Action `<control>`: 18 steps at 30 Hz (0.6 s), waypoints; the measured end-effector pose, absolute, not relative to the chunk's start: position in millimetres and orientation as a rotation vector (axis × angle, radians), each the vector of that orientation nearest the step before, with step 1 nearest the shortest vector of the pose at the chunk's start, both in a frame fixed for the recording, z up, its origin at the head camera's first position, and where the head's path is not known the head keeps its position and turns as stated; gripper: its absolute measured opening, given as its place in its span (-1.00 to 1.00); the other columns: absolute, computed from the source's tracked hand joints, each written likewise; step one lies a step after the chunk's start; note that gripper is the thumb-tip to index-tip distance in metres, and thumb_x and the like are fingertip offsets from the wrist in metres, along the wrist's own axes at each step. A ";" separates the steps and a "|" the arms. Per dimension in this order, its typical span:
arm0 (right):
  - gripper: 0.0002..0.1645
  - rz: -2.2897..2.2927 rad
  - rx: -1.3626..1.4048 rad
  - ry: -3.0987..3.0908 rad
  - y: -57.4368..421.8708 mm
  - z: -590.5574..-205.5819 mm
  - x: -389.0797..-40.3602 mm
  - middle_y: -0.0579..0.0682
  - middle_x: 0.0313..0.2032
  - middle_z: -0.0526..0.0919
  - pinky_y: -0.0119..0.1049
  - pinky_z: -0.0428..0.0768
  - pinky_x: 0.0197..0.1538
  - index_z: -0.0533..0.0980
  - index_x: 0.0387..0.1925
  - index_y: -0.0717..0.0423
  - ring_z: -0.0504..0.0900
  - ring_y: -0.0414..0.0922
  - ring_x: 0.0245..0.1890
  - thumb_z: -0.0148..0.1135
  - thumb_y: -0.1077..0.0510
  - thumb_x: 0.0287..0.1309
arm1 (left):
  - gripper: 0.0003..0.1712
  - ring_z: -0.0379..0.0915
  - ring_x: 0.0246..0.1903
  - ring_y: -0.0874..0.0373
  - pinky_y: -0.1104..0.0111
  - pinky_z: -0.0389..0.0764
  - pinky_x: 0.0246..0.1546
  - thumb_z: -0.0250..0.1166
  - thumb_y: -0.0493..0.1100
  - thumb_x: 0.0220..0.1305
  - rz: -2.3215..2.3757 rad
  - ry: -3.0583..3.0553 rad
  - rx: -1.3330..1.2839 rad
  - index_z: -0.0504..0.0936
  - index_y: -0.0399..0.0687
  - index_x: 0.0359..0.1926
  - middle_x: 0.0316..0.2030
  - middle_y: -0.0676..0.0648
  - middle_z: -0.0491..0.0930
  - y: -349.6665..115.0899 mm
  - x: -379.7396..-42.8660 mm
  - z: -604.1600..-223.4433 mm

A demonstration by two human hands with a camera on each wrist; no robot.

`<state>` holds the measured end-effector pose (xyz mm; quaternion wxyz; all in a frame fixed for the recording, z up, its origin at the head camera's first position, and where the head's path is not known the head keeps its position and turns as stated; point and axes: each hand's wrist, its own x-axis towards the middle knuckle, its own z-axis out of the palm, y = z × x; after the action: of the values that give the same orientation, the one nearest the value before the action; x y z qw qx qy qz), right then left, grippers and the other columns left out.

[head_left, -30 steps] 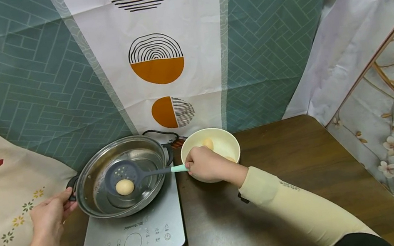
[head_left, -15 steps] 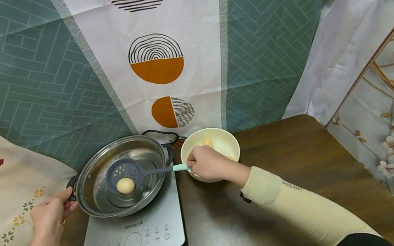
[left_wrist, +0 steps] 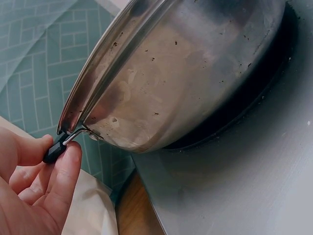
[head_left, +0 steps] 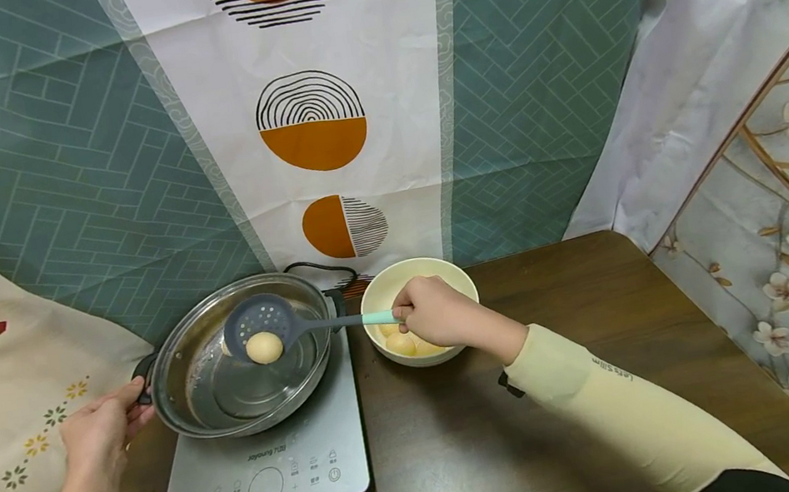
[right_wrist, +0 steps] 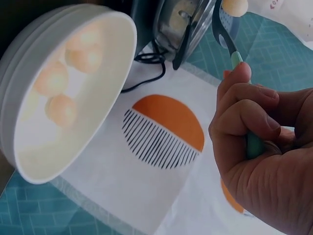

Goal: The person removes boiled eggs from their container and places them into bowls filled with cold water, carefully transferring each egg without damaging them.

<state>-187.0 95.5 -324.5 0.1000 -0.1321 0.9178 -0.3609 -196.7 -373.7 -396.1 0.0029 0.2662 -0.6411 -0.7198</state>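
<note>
In the head view my left hand [head_left: 96, 439] pinches the black side handle [left_wrist: 55, 152] of a wide steel pan [head_left: 256, 425] between thumb and fingers. My right hand [head_left: 441, 311] grips the mint-green handle of a grey slotted skimmer [head_left: 263, 313]. One light brown egg [head_left: 264, 347] lies in the skimmer's head, which is raised above the pan. Below my right hand stands a cream bowl [head_left: 385, 285] holding several eggs [right_wrist: 62, 110]; the hand hides part of it in the head view. A small pale patch shows at the skimmer's left edge; I cannot tell what it is.
The pan stands on a flat induction cooker [head_left: 265, 487] with a touch panel at its front. A black cord [head_left: 322, 267] runs behind, between pan and bowl. A patterned cloth [head_left: 301, 40] hangs behind the brown table [head_left: 561, 298].
My right hand has moved right and slightly up, carrying the skimmer and its egg higher over the pan. More eggs in the bowl are now visible. My left hand stays on the pan handle.
</note>
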 end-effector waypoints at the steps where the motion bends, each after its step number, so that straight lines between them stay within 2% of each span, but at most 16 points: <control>1: -0.70 -1.070 -0.388 2.717 98.3 -323.8 -187.2 -0.14 -0.58 0.61 -0.53 0.16 -0.69 0.61 -0.52 0.06 0.22 -0.28 -0.76 0.04 0.22 0.28 | -0.93 0.64 -0.63 0.16 0.34 0.72 -0.52 0.42 -0.19 0.05 -2.259 -2.010 0.833 0.75 0.10 -0.51 -0.60 0.03 0.66 -374.0 -196.5 -396.1; 7: -0.65 -1.085 -0.366 2.745 116.8 -319.7 -187.3 -0.11 -0.58 0.59 -0.50 0.23 -0.66 0.59 -0.58 0.02 0.23 -0.27 -0.74 0.02 0.20 0.30 | -0.94 0.63 -0.63 0.16 0.34 0.72 -0.53 0.44 -0.16 0.03 -2.240 -2.022 0.853 0.74 0.12 -0.51 -0.61 0.04 0.64 -374.4 -196.8 -397.1; 18: -0.74 -1.078 -0.288 2.754 150.5 -312.6 -186.9 -0.04 -0.44 0.65 -0.47 0.26 -0.61 0.60 -0.41 0.07 0.28 -0.18 -0.62 0.02 0.17 0.31 | -0.91 0.63 -0.63 0.16 0.35 0.71 -0.53 0.41 -0.12 0.06 -2.219 -2.048 0.864 0.74 0.10 -0.54 -0.62 0.06 0.64 -373.4 -196.6 -396.5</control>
<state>-186.9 150.5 -312.6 0.0851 -0.0966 0.9234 -0.3616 -196.6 -373.4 -396.5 0.0002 0.2751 -0.6520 -0.7065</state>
